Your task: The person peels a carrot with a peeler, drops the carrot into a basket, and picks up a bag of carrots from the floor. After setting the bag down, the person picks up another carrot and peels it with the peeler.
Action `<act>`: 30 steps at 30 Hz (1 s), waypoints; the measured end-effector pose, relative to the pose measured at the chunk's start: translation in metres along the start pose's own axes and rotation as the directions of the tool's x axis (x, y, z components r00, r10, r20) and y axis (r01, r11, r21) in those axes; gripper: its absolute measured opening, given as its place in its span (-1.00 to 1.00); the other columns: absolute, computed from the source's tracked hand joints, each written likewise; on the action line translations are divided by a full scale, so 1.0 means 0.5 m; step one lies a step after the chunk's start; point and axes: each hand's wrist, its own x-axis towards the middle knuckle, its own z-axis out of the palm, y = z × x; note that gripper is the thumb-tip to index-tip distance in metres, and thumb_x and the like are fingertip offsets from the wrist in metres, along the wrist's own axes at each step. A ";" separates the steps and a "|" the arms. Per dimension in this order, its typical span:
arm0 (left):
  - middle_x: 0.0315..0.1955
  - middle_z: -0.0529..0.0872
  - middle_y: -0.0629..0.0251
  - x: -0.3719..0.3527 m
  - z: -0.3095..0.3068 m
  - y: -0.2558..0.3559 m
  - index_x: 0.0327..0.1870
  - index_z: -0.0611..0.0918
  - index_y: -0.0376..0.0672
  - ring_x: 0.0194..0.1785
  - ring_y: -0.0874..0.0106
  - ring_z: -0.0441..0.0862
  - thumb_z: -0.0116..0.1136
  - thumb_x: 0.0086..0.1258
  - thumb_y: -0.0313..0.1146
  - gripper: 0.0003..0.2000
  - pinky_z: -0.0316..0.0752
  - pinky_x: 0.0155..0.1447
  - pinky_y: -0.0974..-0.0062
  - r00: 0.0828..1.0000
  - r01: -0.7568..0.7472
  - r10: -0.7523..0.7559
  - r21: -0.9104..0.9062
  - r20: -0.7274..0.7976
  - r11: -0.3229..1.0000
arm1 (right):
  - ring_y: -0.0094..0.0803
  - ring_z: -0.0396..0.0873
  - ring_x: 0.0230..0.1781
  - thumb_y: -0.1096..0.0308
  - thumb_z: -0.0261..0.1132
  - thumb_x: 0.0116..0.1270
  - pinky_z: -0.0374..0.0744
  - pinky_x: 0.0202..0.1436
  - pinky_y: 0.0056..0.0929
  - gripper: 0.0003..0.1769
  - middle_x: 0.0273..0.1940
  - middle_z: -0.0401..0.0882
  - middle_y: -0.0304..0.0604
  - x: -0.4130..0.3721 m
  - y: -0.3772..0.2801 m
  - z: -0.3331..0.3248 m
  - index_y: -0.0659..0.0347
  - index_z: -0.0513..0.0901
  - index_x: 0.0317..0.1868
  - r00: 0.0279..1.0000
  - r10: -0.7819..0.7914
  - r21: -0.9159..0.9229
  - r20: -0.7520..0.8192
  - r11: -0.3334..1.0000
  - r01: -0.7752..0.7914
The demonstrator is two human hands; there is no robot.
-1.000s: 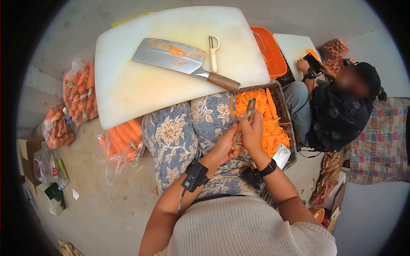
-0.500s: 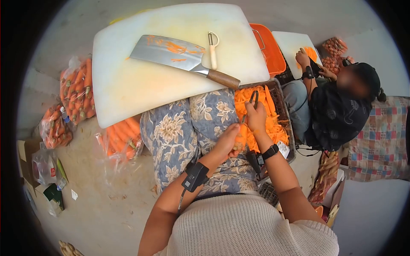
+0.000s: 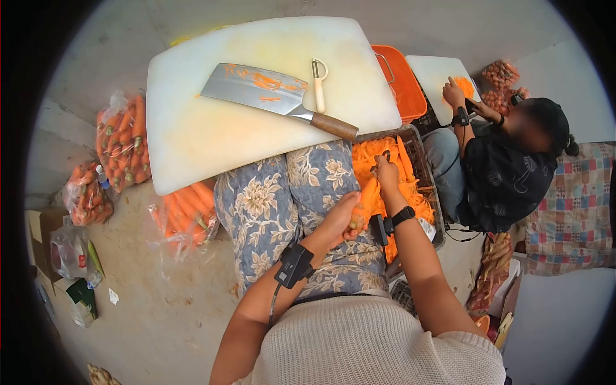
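Fingers of your left hand clamp round one smooth, tapered carrot, held over your floral-patterned lap. Your right hand grips one slim metal peeler, fingers closed tight on it, at the carrot's far end. Just beside, one dark mesh crate holds peeled orange strips. One white plastic cutting board carries one broad steel cleaver and one pale-handled peeler. Three clear, crinkled bags of carrots lie to your left.
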 end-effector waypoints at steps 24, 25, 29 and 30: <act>-0.56 0.53 0.30 0.008 -0.002 -0.026 -0.05 0.37 -0.02 -0.72 0.58 0.35 -0.36 0.47 0.07 -0.62 0.20 -0.66 0.66 0.991 -0.129 0.124 -0.138 -0.048 0.982 | -0.23 0.32 -0.17 0.38 0.19 0.20 0.34 -0.06 -0.33 -0.73 -0.23 0.32 -0.04 -0.248 -0.094 0.018 0.36 0.33 -0.21 0.804 -0.581 -0.224 0.127 0.773 0.594; -0.58 0.51 0.33 0.012 -0.007 -0.026 -0.04 0.37 -0.02 -0.74 0.59 0.34 -0.36 0.47 0.05 -0.64 0.18 -0.67 0.67 0.990 -0.142 0.140 -0.145 -0.023 0.979 | -0.19 0.31 -0.14 0.38 0.20 0.19 0.33 -0.04 -0.31 -0.72 -0.20 0.32 -0.01 -0.242 -0.088 0.023 0.37 0.34 -0.20 0.815 -0.561 -0.228 0.146 0.782 0.580; -0.63 0.46 0.37 0.007 0.007 -0.009 0.07 0.33 -0.01 -0.78 0.60 0.30 -0.38 0.50 -0.03 -0.66 0.12 -0.72 0.68 0.991 -0.122 0.116 -0.105 -0.059 0.987 | -0.15 0.31 -0.15 0.36 0.21 0.19 0.31 -0.03 -0.29 -0.71 -0.22 0.31 0.01 -0.221 -0.081 0.024 0.38 0.36 -0.19 0.796 -0.589 -0.246 0.138 0.758 0.603; -0.63 0.46 0.37 0.010 0.006 -0.009 0.07 0.33 -0.01 -0.78 0.60 0.30 -0.38 0.50 -0.03 -0.66 0.12 -0.72 0.68 0.992 -0.115 0.109 -0.107 -0.058 0.988 | -0.13 0.31 -0.16 0.36 0.20 0.19 0.31 -0.03 -0.28 -0.72 -0.23 0.31 0.02 -0.218 -0.082 0.022 0.37 0.37 -0.21 0.811 -0.568 -0.247 0.144 0.773 0.585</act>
